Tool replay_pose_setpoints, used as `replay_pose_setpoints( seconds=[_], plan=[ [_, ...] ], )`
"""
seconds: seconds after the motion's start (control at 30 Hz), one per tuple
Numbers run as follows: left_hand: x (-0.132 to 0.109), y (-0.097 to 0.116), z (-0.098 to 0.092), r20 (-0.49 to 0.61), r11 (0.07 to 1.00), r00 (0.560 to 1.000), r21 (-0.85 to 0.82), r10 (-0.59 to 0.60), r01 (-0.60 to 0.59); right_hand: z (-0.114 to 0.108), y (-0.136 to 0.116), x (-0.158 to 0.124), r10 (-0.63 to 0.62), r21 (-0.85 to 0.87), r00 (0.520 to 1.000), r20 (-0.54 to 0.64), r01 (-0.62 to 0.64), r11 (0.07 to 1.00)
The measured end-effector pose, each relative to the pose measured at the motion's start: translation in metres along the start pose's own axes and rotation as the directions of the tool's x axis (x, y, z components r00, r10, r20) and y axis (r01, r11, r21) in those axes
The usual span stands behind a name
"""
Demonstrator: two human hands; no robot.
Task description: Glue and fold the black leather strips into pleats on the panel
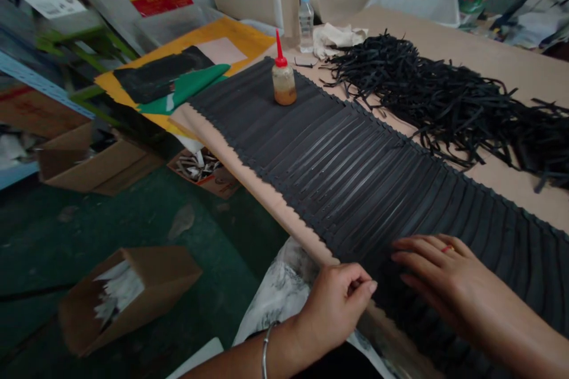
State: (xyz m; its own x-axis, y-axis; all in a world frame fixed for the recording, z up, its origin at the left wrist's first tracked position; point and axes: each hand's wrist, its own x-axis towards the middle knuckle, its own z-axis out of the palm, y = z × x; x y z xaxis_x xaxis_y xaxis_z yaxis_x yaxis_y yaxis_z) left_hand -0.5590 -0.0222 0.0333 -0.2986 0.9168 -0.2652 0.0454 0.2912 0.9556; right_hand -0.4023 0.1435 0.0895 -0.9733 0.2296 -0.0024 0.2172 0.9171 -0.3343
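Many black strips [355,160] lie side by side, overlapping, in a long row along the table edge. Some strips near the middle have a wet-looking shine. At the near edge of the row, my left hand [334,303] is closed, thumb and fingers pinched together; what they hold, if anything, is too small to make out. My right hand [447,275] is over the strips with its fingers stretched out and close together, slightly blurred. A bottle with a red nozzle [284,84], partly filled with amber liquid, stands on the far part of the row.
A tangled heap of loose black strips [435,92] covers the table [498,47] behind the row. A clear plastic bottle [306,23] and a white cloth [335,40] are farther back. Cardboard boxes [169,284] with scraps stand on the floor at left.
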Motion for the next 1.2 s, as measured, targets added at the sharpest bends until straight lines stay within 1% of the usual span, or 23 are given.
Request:
replay_pose_setpoints(
  seconds=[0.03, 0.07, 0.1, 0.13, 0.2, 0.27, 0.3, 0.4, 0.47, 0.53, 0.7, 0.8, 0.9, 0.97, 1.03, 1.13, 1.2],
  plan=[
    [-0.002, -0.001, -0.001, -0.013, 1.0, 1.0, -0.014, -0.006, 0.005, 0.005, -0.008, 0.009, -0.037, 0.017, 0.999, -0.034, 0.038, 0.999],
    [-0.004, -0.002, -0.003, -0.028, 1.0, 1.0, -0.03, -0.006, 0.006, 0.01, -0.016, 0.018, -0.058, 0.053, 0.998, -0.039, 0.06, 0.997],
    [-0.004, -0.003, -0.006, -0.051, 0.999, 0.999, -0.046, -0.006, 0.004, 0.013, -0.022, 0.026, -0.06, 0.104, 0.998, -0.015, 0.061, 0.993],
    [-0.004, -0.003, -0.009, -0.074, 0.998, 0.997, -0.064, -0.007, 0.002, 0.016, -0.027, 0.035, -0.044, 0.163, 0.999, 0.028, 0.038, 0.986],
    [-0.002, -0.005, -0.017, -0.112, 0.994, 0.993, -0.11, -0.021, 0.008, 0.019, -0.031, 0.049, 0.026, 0.285, 0.99, 0.137, -0.064, 0.956],
    [0.002, -0.009, -0.025, -0.133, 0.984, 0.99, -0.177, -0.047, 0.023, 0.021, -0.029, 0.063, 0.082, 0.378, 0.972, 0.22, -0.162, 0.912],
    [0.004, -0.011, -0.029, -0.137, 0.976, 0.989, -0.214, -0.063, 0.033, 0.022, -0.027, 0.069, 0.098, 0.405, 0.966, 0.241, -0.191, 0.894],
    [0.012, -0.016, -0.036, -0.153, 0.957, 0.983, -0.285, -0.105, 0.058, 0.023, -0.023, 0.087, 0.117, 0.42, 0.951, 0.285, -0.234, 0.877],
    [0.016, -0.019, -0.04, -0.166, 0.951, 0.978, -0.301, -0.124, 0.07, 0.024, -0.023, 0.096, 0.131, 0.423, 0.934, 0.332, -0.272, 0.865],
    [0.018, -0.021, -0.042, -0.173, 0.945, 0.975, -0.317, -0.138, 0.078, 0.024, -0.022, 0.103, 0.147, 0.408, 0.925, 0.351, -0.293, 0.865],
    [0.022, -0.018, -0.046, -0.156, 0.923, 0.972, -0.369, -0.176, 0.108, 0.027, -0.015, 0.116, 0.166, 0.36, 0.943, 0.29, -0.268, 0.894],
    [0.022, -0.017, -0.052, -0.148, 0.925, 0.974, -0.363, -0.171, 0.108, 0.03, -0.01, 0.124, 0.174, 0.314, 0.953, 0.249, -0.25, 0.916],
    [0.017, -0.022, -0.061, -0.211, 0.965, 0.969, -0.253, -0.126, 0.071, 0.034, -0.006, 0.129, 0.183, 0.228, 0.964, 0.194, -0.226, 0.947],
    [0.013, -0.026, -0.066, -0.261, 0.993, 0.963, -0.112, -0.067, 0.039, 0.036, -0.005, 0.131, 0.18, 0.178, 0.97, 0.165, -0.209, 0.962],
    [0.009, -0.028, -0.071, -0.282, 0.998, 0.959, 0.058, 0.017, -0.001, 0.036, -0.005, 0.132, 0.179, 0.13, 0.972, 0.152, -0.199, 0.971],
    [0.005, -0.029, -0.075, -0.262, 0.952, 0.948, 0.289, 0.183, -0.104, 0.035, -0.004, 0.134, 0.185, 0.083, 0.97, 0.16, -0.2, 0.976],
    [0.005, -0.028, -0.076, -0.21, 0.887, 0.937, 0.428, 0.281, -0.17, 0.033, -0.003, 0.135, 0.19, 0.068, 0.967, 0.169, -0.204, 0.977]
  ],
)
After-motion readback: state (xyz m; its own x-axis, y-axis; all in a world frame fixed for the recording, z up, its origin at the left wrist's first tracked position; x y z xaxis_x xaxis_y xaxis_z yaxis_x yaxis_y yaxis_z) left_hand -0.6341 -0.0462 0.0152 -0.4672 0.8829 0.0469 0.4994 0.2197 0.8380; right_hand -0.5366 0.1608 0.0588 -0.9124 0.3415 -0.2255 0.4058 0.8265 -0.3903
